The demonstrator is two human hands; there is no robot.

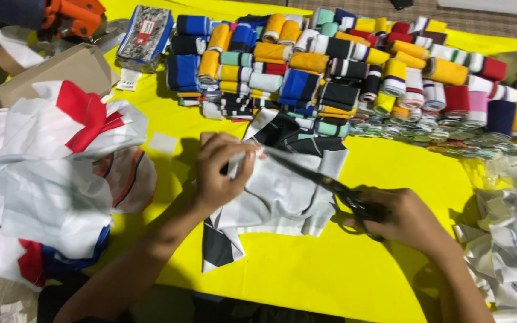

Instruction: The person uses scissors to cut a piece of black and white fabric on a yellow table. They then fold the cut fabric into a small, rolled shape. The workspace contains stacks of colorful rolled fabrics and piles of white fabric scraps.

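**Scissors meeting a pinched edge of soft printed cloth**

Nearest the onlooker, two bare forearms reach over the bench (330,281), which is covered in bright yellow sheeting. The right hand (411,221) has its fingers closed through the handles of a pair of dark scissors (324,179), blades pointing left toward the other hand. The left hand (222,170) pinches a raised edge of the white-and-black fabric piece (276,200), fingers closed on it just where the blade tips arrive. The fabric lies at mid-bench between the hands; it looks thin, light and limp, folding under its own weight, so it probably needs holding taut close to the cut line. To the left sits a heap of white, red and blue cloth (43,179); to the right, a pile of white offcuts (504,239). Farther back, rows of rolled striped trims (342,66) in many colours fill the bench, with a cardboard box (61,69) at far left. The room beyond is dim.
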